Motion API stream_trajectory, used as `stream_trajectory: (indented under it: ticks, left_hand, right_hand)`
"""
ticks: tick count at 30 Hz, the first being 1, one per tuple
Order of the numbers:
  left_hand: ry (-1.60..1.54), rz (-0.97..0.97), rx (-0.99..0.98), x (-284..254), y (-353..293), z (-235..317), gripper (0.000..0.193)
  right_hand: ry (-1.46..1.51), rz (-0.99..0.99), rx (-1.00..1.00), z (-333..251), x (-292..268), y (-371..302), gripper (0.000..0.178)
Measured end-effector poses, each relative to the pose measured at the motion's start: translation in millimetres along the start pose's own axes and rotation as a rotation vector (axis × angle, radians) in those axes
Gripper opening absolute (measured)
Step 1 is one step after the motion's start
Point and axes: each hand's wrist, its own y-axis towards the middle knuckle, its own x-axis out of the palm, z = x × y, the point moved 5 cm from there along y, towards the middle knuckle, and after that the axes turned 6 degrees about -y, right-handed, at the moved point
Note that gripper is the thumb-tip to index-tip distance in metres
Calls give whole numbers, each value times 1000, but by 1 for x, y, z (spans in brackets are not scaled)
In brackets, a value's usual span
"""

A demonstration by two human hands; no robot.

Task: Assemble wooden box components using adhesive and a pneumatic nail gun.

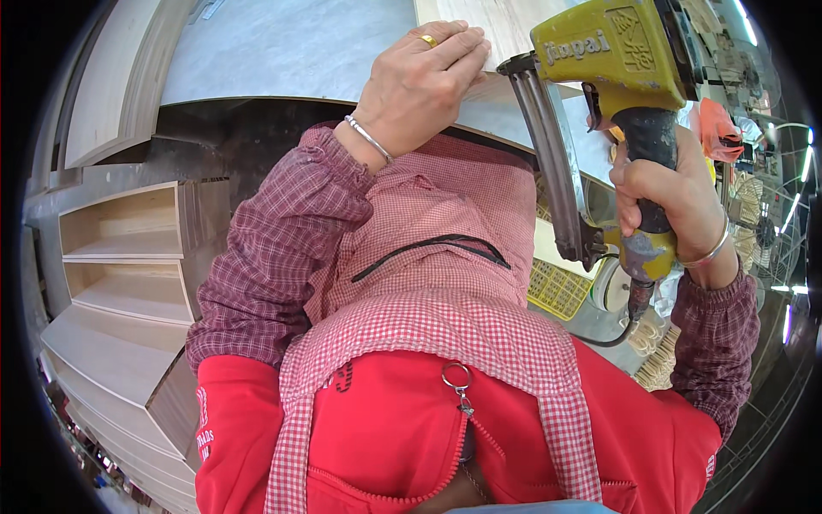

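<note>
My right hand [676, 193] is wrapped round the black grip of a yellow pneumatic nail gun [621, 56]. The gun is raised on the right, its dark nose close to the edge of a pale wooden board [505, 30]. On that board's near corner lies my left hand [419, 90], fingers together and bent over the wood; its thumb is hidden. The board rests on a grey-blue worktop [274, 51]. From the base of the gun's grip runs a dark air hose [612, 338]. Whether the nose touches the wood, I cannot tell.
Several pale boards [116, 86] are stacked at the upper left. Below them stand open wooden boxes [128, 223], with more stacked toward me. Low on the right are a yellow plastic crate [556, 289] and bundles of light wooden pieces [658, 360]. An orange bag [717, 128] lies beyond my right hand.
</note>
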Motion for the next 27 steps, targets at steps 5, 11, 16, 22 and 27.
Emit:
stream_trajectory:
  ticks: [5, 11, 16, 22, 27]
  left_hand:
    - [-36, 10, -2, 0, 2, 3, 27]
    - [-144, 76, -232, -20, -20, -15, 28]
    - [-208, 126, -166, -14, -32, -25, 29]
    - [-314, 147, -93, -7, -30, -29, 26]
    - [-696, 312, -452, -2, -37, -22, 15]
  right_hand:
    - [-45, -17, 2, -1, -4, 1, 29]
    - [-9, 1, -6, 4, -6, -1, 28]
    - [34, -5, -8, 9, -8, 1, 26]
    - [70, 22, -24, 8, -7, 0, 25]
    - [96, 30, -32, 8, -6, 0, 27]
